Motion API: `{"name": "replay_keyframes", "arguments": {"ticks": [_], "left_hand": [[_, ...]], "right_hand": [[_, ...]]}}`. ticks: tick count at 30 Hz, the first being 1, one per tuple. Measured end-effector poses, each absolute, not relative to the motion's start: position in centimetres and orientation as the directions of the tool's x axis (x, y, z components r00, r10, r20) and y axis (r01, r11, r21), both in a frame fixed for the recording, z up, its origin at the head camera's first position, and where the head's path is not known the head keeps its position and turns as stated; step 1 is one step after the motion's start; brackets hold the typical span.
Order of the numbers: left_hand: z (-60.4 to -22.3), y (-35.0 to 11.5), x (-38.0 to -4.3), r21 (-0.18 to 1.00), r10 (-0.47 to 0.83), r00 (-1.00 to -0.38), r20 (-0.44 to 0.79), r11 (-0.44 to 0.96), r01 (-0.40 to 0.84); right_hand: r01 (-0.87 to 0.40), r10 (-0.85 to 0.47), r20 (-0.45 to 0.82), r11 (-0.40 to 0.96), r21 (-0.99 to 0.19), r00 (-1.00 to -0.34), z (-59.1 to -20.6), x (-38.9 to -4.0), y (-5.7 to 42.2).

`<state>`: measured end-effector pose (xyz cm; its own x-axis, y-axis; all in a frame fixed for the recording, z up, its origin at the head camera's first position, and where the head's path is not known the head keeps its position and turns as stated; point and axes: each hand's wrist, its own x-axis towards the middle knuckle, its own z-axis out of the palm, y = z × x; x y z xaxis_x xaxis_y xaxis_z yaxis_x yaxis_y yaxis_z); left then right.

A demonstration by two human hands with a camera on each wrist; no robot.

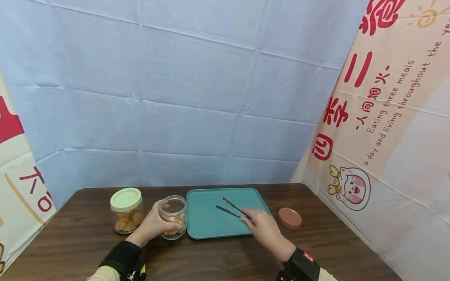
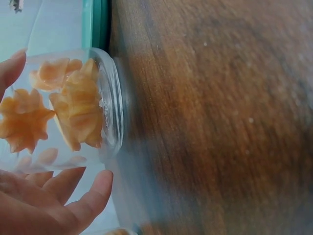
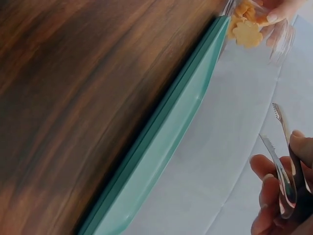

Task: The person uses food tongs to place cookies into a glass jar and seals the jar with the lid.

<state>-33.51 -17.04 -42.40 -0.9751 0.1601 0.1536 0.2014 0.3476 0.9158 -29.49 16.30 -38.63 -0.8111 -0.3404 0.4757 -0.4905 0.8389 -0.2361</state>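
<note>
My left hand (image 1: 154,224) grips a lidless clear jar (image 1: 173,214) around its side, thumb across the front. Several flower-shaped orange-yellow cookies (image 2: 78,110) lie in the bottom of that jar. It stands upright on the table beside the left edge of a teal tray (image 1: 207,230). My right hand (image 1: 263,230) holds metal tongs (image 1: 230,211) over the tray's right part, their serrated tips apart with nothing between them. In the right wrist view the tongs (image 3: 283,166) sit between thumb and fingers, and the jar (image 3: 281,41) shows at the top right.
Left of the jar stands a second jar (image 1: 123,220) with a pale green lid (image 1: 125,199), holding brown-orange cookies. A reddish-pink round lid (image 1: 290,218) lies right of the tray. The dark wooden table (image 1: 197,261) meets a pale blue cloth backdrop (image 1: 175,97) behind.
</note>
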Motion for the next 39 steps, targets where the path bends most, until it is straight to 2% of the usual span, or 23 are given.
{"name": "replay_keyframes", "arguments": {"ticks": [7,14,22,39], "left_hand": [[-42.4,-17.1,-33.5,0.913,0.158,-0.974,0.16,0.352,0.207],[-42.5,-17.2,-33.6,0.913,0.162,-0.974,0.156,0.352,0.205],[-42.5,-17.2,-33.6,0.913,0.167,-0.974,0.156,0.353,0.206],[-42.4,-17.2,-33.5,0.918,0.176,-0.972,0.156,0.338,0.209]], "right_hand": [[-0.469,-0.312,0.499,0.854,-0.226,-0.808,-39.1,-29.6,17.0],[-0.451,-0.278,0.474,0.84,-0.301,-0.835,-39.2,-29.6,17.8],[-0.409,-0.241,0.443,0.849,-0.334,-0.863,-39.4,-29.5,18.8],[-0.379,-0.22,0.416,0.857,-0.349,-0.882,-39.6,-29.4,20.0]]}}
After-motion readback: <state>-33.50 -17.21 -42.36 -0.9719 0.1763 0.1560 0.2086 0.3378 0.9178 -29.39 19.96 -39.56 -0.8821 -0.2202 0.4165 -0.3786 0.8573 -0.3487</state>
